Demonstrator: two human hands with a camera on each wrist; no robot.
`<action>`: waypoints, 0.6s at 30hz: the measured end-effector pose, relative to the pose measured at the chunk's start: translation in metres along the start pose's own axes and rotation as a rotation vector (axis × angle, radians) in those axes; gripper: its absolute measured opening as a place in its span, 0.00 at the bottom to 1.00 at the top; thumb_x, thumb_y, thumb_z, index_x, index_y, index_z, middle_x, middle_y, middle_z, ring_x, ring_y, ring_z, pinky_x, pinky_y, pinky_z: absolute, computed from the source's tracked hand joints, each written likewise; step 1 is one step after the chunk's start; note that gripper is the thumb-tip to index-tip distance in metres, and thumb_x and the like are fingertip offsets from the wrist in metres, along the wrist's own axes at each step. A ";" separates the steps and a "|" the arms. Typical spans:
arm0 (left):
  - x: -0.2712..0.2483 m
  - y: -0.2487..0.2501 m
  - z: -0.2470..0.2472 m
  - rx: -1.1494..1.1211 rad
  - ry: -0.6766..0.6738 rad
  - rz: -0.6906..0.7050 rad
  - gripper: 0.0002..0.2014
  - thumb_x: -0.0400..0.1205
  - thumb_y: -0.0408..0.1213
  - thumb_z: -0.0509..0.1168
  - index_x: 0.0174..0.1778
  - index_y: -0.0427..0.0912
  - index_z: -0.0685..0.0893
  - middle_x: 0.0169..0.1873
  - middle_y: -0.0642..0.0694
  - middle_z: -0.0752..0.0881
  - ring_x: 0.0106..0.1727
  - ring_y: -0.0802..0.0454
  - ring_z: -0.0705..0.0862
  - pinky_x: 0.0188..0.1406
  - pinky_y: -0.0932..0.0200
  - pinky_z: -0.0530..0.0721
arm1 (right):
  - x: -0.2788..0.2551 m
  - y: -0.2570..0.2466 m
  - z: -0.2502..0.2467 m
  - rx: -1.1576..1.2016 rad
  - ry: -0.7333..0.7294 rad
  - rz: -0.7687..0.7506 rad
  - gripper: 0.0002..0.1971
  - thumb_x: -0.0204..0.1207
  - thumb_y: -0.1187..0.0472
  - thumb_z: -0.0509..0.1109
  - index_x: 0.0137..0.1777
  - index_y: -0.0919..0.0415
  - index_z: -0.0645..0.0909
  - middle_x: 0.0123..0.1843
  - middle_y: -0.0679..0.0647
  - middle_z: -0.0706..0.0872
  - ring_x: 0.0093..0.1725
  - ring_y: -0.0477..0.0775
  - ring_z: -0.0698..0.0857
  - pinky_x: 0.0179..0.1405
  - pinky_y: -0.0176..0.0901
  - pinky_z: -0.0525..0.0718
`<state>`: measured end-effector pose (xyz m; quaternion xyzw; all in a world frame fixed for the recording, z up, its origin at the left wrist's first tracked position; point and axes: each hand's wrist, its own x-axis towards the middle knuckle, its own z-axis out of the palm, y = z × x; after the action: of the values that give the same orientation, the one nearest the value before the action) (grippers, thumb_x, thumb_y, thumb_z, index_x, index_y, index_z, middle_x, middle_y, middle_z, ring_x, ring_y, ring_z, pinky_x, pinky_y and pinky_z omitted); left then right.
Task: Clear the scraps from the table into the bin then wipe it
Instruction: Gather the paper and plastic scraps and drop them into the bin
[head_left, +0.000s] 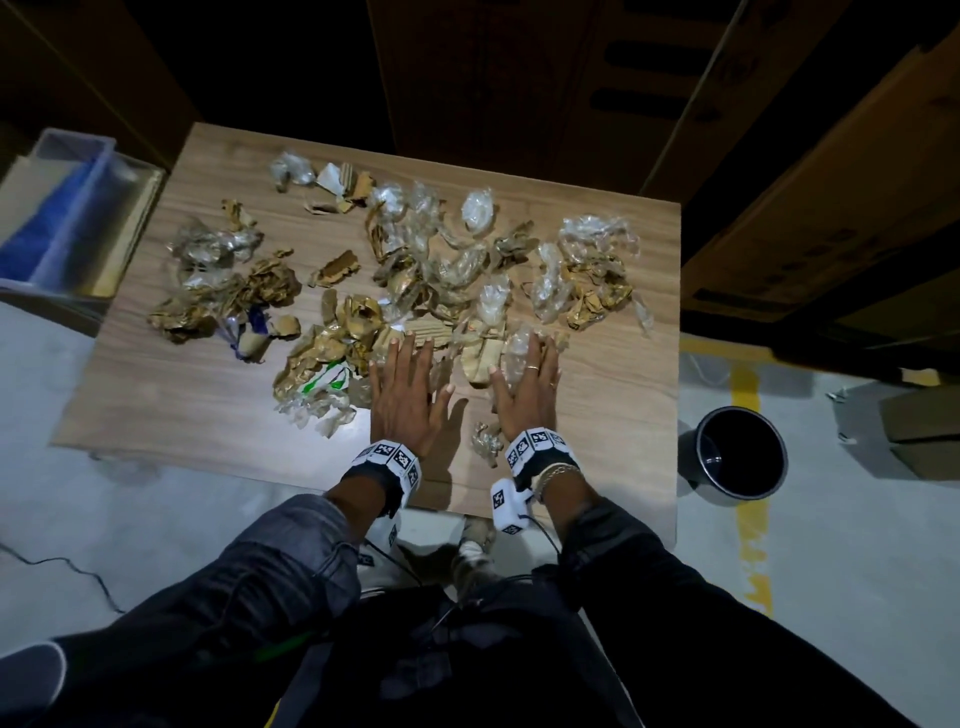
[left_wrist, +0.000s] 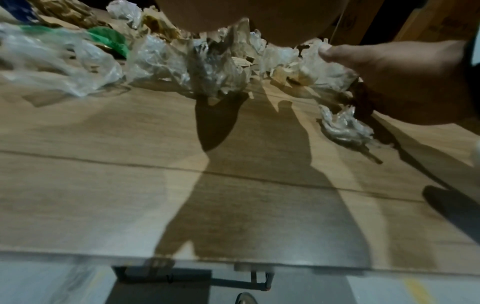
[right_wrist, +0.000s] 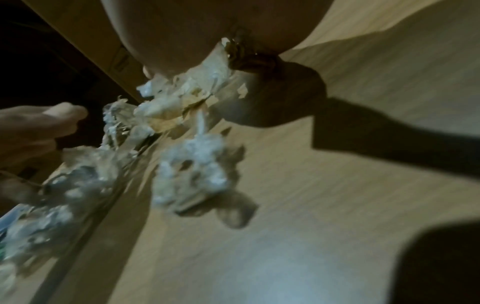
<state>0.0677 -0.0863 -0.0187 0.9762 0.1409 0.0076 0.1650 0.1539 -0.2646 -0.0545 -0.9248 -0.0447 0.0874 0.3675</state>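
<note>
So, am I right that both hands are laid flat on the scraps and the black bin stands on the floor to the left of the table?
Not quite: in the head view the black bin stands on the floor to the right of the table. The left hand and right hand do lie flat on the scraps.

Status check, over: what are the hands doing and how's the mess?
Left hand and right hand flat, open, at the heap's near edge. Crumpled brown paper and clear plastic scraps all on wooden table. Round black bin on floor, right.

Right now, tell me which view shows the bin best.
The head view: the bin stands whole on the floor, right of the table, its dark inside open to the camera. Neither wrist view shows it, only scraps and tabletop.
</note>
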 end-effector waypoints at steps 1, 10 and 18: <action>0.001 -0.001 -0.002 0.000 0.008 -0.005 0.34 0.90 0.59 0.47 0.92 0.48 0.58 0.92 0.42 0.53 0.93 0.41 0.48 0.90 0.32 0.46 | 0.000 -0.006 0.005 -0.001 -0.018 -0.001 0.43 0.87 0.43 0.68 0.94 0.51 0.48 0.95 0.59 0.47 0.93 0.68 0.54 0.90 0.70 0.61; -0.003 -0.022 -0.008 -0.005 0.048 -0.077 0.37 0.89 0.62 0.44 0.92 0.47 0.57 0.92 0.43 0.53 0.93 0.42 0.48 0.90 0.31 0.49 | 0.005 -0.027 0.019 -0.164 -0.187 -0.141 0.41 0.87 0.36 0.62 0.94 0.46 0.48 0.96 0.52 0.45 0.94 0.62 0.43 0.89 0.78 0.45; -0.024 -0.040 -0.005 -0.001 0.136 -0.313 0.38 0.87 0.62 0.50 0.93 0.50 0.54 0.93 0.46 0.52 0.93 0.43 0.50 0.86 0.22 0.46 | -0.039 -0.015 0.002 -0.162 -0.060 -0.101 0.44 0.83 0.40 0.68 0.93 0.44 0.48 0.96 0.52 0.43 0.94 0.65 0.45 0.87 0.84 0.50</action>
<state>0.0333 -0.0557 -0.0263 0.9395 0.3019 0.0479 0.1548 0.1147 -0.2586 -0.0406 -0.9450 -0.1091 0.0925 0.2940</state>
